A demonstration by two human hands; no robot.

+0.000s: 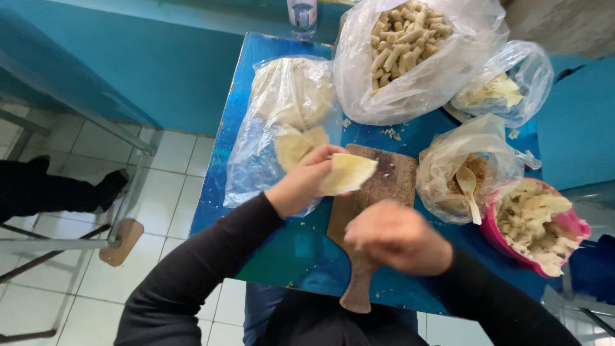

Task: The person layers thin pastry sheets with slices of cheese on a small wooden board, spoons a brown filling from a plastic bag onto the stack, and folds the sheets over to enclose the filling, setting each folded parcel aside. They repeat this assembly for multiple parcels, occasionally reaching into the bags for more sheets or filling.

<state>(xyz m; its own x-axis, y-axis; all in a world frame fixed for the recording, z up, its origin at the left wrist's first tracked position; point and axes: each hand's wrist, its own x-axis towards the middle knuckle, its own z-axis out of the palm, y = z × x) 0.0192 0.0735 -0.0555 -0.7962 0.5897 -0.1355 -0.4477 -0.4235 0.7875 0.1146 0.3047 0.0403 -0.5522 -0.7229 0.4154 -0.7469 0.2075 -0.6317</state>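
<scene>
My left hand [304, 182] holds a thin pale dough sheet [349, 173] above the wooden cutting board [384, 186]. My right hand [397, 237] hovers over the near part of the board with its fingers curled; what is inside them is hidden. Just left of my left hand lies a clear plastic bag [282, 122] with a stack of pale dough sheets. Both arms wear black sleeves.
On the blue table [282, 243]: a big bag of rolled sticks [410, 45], a small bag of pale pieces [503, 90], a bag of crumbs with a spoon [467, 182], a pink bowl of filling [538, 224], a bottle [302, 16]. Metal chair [96, 237] at left.
</scene>
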